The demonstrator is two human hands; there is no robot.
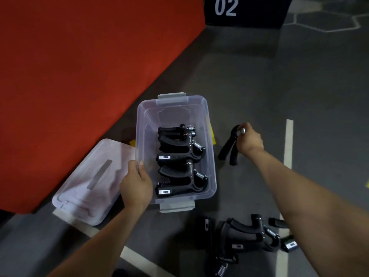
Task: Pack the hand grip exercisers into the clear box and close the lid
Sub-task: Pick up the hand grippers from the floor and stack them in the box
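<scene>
The clear box (207, 124) stands open on the dark floor, grey latches at both ends. Inside lie three black hand grip exercisers (179, 154), side by side. My left hand (136, 181) grips the box's near left rim. My right hand (249, 139), right of the box, holds a black V-shaped grip exerciser (229, 148) by its coiled top, handles hanging down. The clear lid (87, 182) lies flat on the floor left of the box. More black exercisers (247, 234) lie on the floor in front of the box, partly behind my right forearm.
A large red mat (79, 62) fills the left and back. A black block marked 02 (243, 11) stands at the far end. White lines (288, 142) cross the floor to the right and in front. Yellow markers (212, 134) peek from under the box.
</scene>
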